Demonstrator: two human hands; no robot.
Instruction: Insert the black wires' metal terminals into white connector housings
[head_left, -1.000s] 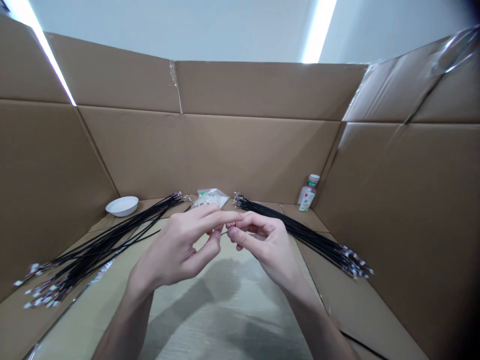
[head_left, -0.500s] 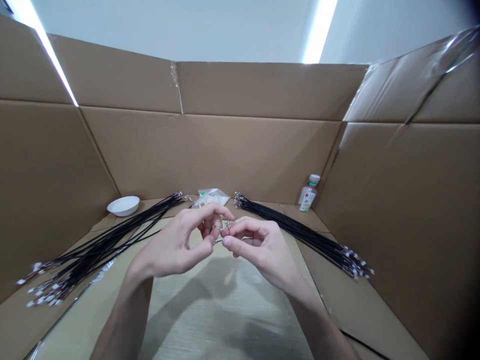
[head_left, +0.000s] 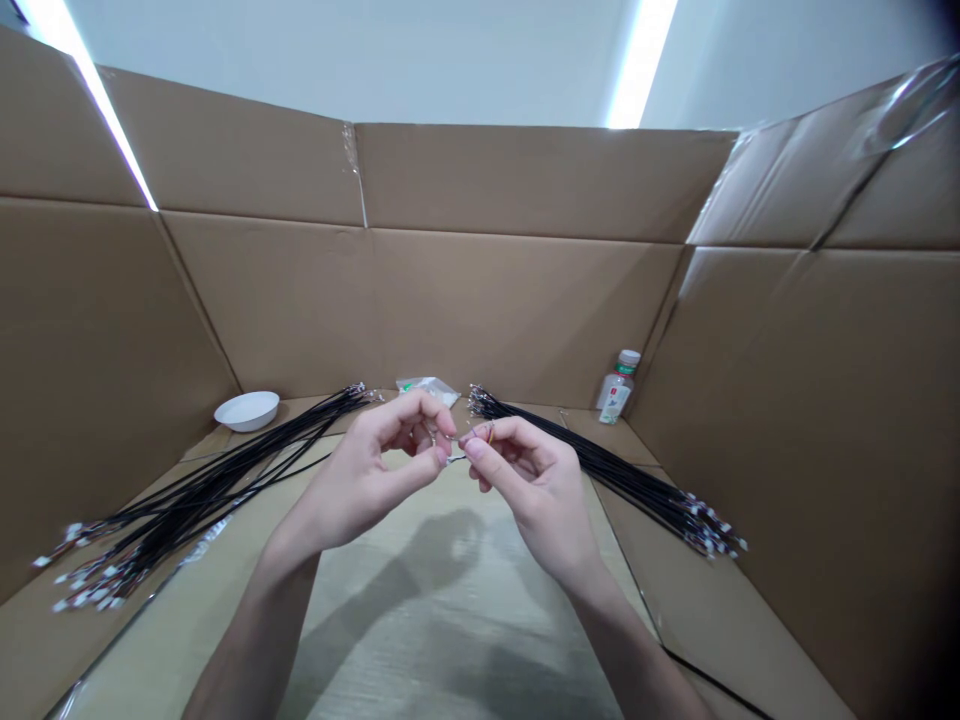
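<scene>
Both hands meet over the middle of the work surface, fingertips close together. My right hand (head_left: 529,490) is closed in a pinch on thin coloured wires (head_left: 491,433), with reddish and yellow strands showing at its fingertips. My left hand (head_left: 382,470) has thumb and fingers curled together at the near end of these wires. A short pale and dark piece (head_left: 455,459) spans the small gap between the two hands; it is too small to make out. The fingers hide most of what they hold.
Black cables with white connectors lie in a left bundle (head_left: 225,500) and a right bundle (head_left: 622,475). A white bowl (head_left: 247,411), a clear plastic bag (head_left: 431,388) and a bottle (head_left: 619,387) stand at the back. Cardboard walls (head_left: 525,300) surround the surface. One black cable (head_left: 716,682) passes by my right forearm.
Both hands have shifted slightly right and up. The left index finger has curled down toward the thumb, and the right hand has turned a little, bringing yellow wire into sight.
</scene>
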